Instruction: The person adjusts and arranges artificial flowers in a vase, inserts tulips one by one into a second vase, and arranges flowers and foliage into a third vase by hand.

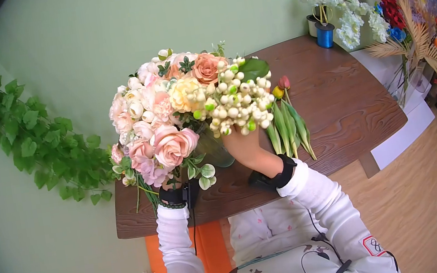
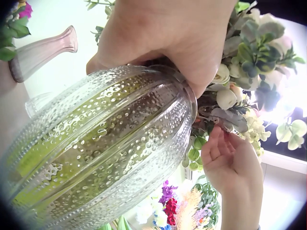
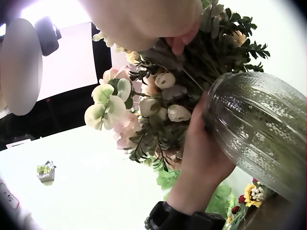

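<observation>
A glass vase with a dimpled, ribbed surface stands on the table under a large bouquet of artificial flowers, mostly pink and cream roses. The left hand grips the vase round its neck; in the head view the bouquet hides most of it. On the bouquet's right side is a spray of white berries with green tips. Just below these berries, the right hand pinches the spray's stem at the vase mouth, its fingers curled among leaves and stems.
Red and yellow tulips lie on the dark wooden table to the right. A blue spool-like pot stands at the back right, near white blossoms and colourful flowers. Green ivy hangs along the left wall.
</observation>
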A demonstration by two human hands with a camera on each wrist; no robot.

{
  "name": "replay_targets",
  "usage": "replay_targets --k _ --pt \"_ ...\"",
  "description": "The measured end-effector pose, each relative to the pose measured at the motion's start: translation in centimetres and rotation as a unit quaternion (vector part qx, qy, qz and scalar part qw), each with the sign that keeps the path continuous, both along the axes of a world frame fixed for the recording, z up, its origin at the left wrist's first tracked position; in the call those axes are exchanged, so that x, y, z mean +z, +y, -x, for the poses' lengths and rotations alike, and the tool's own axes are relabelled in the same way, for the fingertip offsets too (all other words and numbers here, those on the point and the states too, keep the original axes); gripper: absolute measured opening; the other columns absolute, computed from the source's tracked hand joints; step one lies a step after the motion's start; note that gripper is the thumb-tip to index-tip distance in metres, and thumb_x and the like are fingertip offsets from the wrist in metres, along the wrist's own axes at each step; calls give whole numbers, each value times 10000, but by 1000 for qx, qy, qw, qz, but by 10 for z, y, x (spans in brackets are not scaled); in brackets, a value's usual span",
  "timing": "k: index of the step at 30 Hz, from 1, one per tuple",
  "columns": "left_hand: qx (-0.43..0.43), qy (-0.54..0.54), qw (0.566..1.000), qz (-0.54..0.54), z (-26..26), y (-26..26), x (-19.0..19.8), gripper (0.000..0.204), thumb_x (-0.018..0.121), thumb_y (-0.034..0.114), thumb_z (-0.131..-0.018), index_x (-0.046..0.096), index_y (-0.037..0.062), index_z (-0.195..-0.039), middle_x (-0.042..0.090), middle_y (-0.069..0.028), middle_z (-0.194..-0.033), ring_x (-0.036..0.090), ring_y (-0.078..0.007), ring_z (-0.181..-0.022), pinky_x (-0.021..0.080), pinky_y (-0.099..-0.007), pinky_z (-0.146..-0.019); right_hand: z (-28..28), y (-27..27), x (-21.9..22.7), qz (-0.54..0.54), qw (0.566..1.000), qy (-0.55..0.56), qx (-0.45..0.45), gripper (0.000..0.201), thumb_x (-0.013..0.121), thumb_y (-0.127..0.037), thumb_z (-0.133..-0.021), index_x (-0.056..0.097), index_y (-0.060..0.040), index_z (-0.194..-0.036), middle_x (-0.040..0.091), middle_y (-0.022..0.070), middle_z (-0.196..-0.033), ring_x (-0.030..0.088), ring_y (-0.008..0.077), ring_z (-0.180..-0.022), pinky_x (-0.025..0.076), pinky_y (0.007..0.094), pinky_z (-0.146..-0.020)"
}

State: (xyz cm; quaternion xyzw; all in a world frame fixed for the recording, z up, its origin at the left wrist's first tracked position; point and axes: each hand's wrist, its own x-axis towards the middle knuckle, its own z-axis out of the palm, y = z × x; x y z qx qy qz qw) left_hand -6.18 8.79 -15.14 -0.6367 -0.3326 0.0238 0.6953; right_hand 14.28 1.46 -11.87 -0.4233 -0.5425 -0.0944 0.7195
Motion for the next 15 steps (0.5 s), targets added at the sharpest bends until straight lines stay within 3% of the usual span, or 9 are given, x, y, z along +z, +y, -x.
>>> replay_targets --k 3,8,11,12,15 --pt "-6 -13 1000 23 4 -1 -2 355 615 154 -753 534 62 -1086 536 -60 -843 528 -203 -827 401 -280 -824 5 2 -17 52 998 -35 17 223 603 -102 -716 598 -78 -937 595 68 -924 578 252 -828 443 369 -707" --pt "-13 -37 997 60 -1 -2 -5 355 613 158 -753 533 61 -1086 537 -64 -852 530 -207 -832 403 -284 -824 14 5 -35 79 994 -69 19 250 596 -118 -720 602 -94 -968 594 65 -933 567 248 -876 438 364 -729" --pt "-17 -53 995 80 -1 -5 -7 356 612 160 -754 533 61 -1086 538 -67 -857 531 -209 -835 404 -286 -823 17 7 -40 62 995 -83 1 160 581 -50 -728 601 -40 -887 614 92 -842 596 260 -761 466 346 -653" --pt "-19 -58 994 88 -2 -3 -6 356 612 160 -754 533 61 -1086 539 -67 -859 531 -210 -837 405 -287 -823 19 7 -43 81 993 -38 76 167 591 -57 -723 605 -49 -889 614 84 -855 591 254 -780 454 353 -687" --pt "-27 -73 991 109 -5 0 -5 356 611 162 -754 532 60 -1087 540 -70 -864 532 -213 -840 406 -289 -823 22 13 -53 92 990 -11 105 236 633 -101 -700 595 -57 -929 601 76 -919 553 256 -883 394 372 -805"
